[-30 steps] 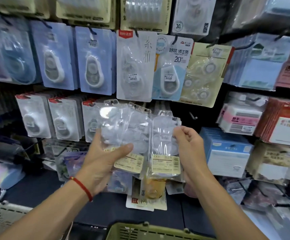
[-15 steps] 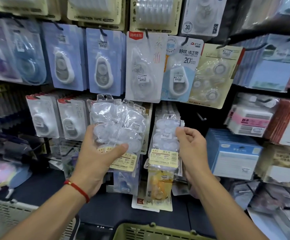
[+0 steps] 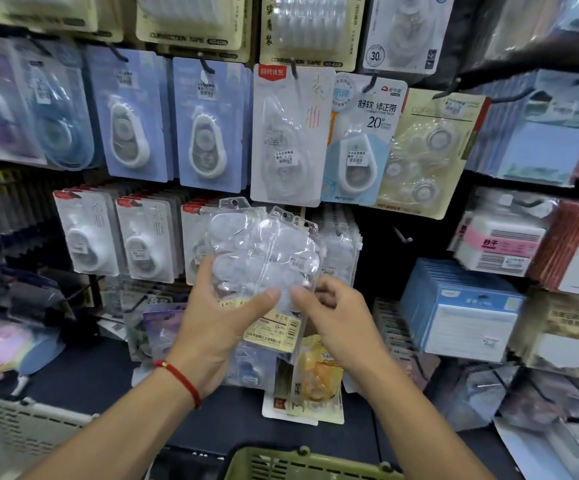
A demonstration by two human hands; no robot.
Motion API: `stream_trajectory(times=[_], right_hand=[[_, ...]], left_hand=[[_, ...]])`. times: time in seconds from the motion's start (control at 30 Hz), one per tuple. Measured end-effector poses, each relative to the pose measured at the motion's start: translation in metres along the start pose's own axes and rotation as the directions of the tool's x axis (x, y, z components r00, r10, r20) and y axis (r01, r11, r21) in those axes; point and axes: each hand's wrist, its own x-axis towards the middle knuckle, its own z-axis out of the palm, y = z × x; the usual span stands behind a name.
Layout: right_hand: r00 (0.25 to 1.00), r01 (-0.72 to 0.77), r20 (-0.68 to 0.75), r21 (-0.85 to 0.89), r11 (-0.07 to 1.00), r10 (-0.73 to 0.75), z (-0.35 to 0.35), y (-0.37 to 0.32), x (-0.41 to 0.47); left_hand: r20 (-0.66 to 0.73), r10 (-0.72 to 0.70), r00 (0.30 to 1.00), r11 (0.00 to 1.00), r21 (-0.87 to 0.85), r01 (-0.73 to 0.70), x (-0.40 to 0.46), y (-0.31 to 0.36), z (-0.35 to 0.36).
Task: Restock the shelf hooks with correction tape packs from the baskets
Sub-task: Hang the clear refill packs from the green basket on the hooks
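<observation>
Left fingers: the left hand (image 3: pixel 217 327) curls round a fanned bunch of clear packs (image 3: pixel 263 258), thumb pressed across their front, the other fingers hidden behind.
Right fingers: the right hand (image 3: pixel 338 318) has its thumb and fingertips bent in at the bunch's right edge, touching the front pack; whether they pinch it I cannot tell.
Packs: correction tape in clear blister packs, held upright, their hang tabs above the fingers, yellow label cards below the thumb.
Behind the fingers: a filled hook of the same clear packs (image 3: pixel 341 251); just right of it a bare hook (image 3: pixel 402 235).
Above the fingers: a white carded pack (image 3: pixel 289 133) and blue carded packs (image 3: pixel 208 123) hanging in rows.
Below the fingers: a yellow pack (image 3: pixel 317 375), then the rim of a green basket (image 3: pixel 301 462).
Lower left: a beige basket (image 3: pixel 11 431).
Left wrist: a red cord bracelet (image 3: pixel 180 379).
</observation>
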Motion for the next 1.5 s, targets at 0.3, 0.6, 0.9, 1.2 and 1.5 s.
stream_trajectory(times=[0.3, 0.6, 0.9, 1.2, 1.5], right_hand=[[0.939, 0.024, -0.344, 0.076, 0.997, 0.004, -0.013, 0.0, -0.001], [0.916, -0.033, -0.394, 0.124, 0.992, 0.08, -0.015, 0.006, -0.004], [0.88, 0.067, -0.302, -0.688, 0.723, -0.368, -0.029, 0.025, 0.0], [0.959, 0.228, 0.103, -0.837, 0.498, -0.265, -0.028, 0.041, 0.017], [0.997, 0.061, -0.042, -0.13, 0.99, -0.067, -0.025, 0.018, -0.013]], left_hand=[[-0.086, -0.046, 0.995, 0.999, 0.012, 0.047, 0.003, 0.001, -0.001], [-0.136, 0.039, 0.99, 0.998, 0.063, -0.031, 0.003, 0.007, -0.002], [-0.144, 0.078, 0.987, 0.995, 0.068, -0.069, 0.003, 0.007, -0.003], [-0.143, 0.059, 0.988, 0.996, 0.08, -0.048, 0.002, 0.001, 0.001], [-0.015, 0.02, 1.0, 0.999, 0.025, -0.019, -0.005, -0.012, 0.031]])
